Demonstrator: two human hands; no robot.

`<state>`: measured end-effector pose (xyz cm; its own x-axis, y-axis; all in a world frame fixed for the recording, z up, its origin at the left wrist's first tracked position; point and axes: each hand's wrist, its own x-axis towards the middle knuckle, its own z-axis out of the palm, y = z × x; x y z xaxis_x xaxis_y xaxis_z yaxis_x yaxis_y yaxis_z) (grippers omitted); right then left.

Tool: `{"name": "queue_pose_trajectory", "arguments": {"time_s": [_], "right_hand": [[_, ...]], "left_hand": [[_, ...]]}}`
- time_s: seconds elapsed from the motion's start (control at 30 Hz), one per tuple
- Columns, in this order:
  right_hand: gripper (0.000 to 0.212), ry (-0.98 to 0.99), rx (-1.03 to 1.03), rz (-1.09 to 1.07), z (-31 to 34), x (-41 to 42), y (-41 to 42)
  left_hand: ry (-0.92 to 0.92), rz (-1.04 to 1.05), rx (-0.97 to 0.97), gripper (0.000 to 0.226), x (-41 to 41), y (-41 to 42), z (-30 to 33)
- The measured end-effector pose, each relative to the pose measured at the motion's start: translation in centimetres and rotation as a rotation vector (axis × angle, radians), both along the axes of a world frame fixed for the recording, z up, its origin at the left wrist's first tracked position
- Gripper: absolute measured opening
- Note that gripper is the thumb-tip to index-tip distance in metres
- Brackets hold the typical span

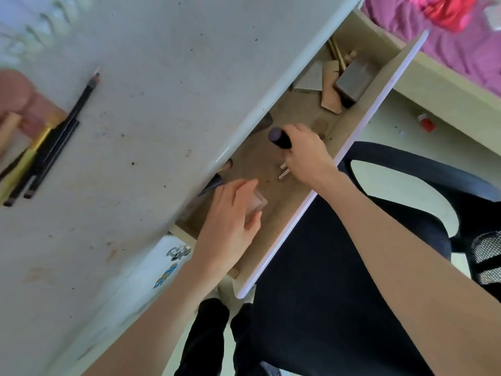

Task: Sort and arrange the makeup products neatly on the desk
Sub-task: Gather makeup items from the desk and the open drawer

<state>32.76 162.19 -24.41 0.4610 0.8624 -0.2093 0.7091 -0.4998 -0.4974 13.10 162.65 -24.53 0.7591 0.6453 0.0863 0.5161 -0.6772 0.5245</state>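
Both my hands are inside the open desk drawer (360,126). My right hand (306,153) grips a dark cylindrical makeup tube (279,138) with a rounded purple-black end. My left hand (230,221) reaches over a small clear square case (257,203) on the drawer floor, with its fingers curved around the case. A small metallic tube (283,175) lies under my right hand. On the white desk (162,104) at the left lie a long black pencil (81,101), two more dark pencils (43,164) and a gold-handled brush (32,153).
A grey box (352,82), brown card pieces (330,90) and wooden sticks (337,52) fill the drawer's far end. A black office chair (352,267) stands right below the drawer. A bed with purple bedding (447,44) is at the upper right. A pink round object (16,96) sits at the desk's left edge.
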Motion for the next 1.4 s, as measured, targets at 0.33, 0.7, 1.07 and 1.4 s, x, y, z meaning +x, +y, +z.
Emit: {"name": "queue_pose_trajectory", "arguments": {"time_s": [0.33,0.7,1.07,1.4], "right_hand": [[0.019,0.758,0.401,-0.298,8.3,-9.0,1.1],[0.026,0.779,0.421,-0.055,8.9,-18.0,11.3],[0.022,0.592,0.364,0.015,9.4,-20.0,18.9],[0.056,0.805,0.272,-0.092,7.7,-19.9,15.9]], "left_hand": [[-0.112,0.356,0.087,0.034,-6.5,4.1,4.2],[0.036,0.401,0.175,0.015,-15.0,11.9,3.6],[0.041,0.409,0.235,0.013,-13.7,16.8,3.9],[0.051,0.335,0.162,0.033,-14.7,15.4,3.5]]}}
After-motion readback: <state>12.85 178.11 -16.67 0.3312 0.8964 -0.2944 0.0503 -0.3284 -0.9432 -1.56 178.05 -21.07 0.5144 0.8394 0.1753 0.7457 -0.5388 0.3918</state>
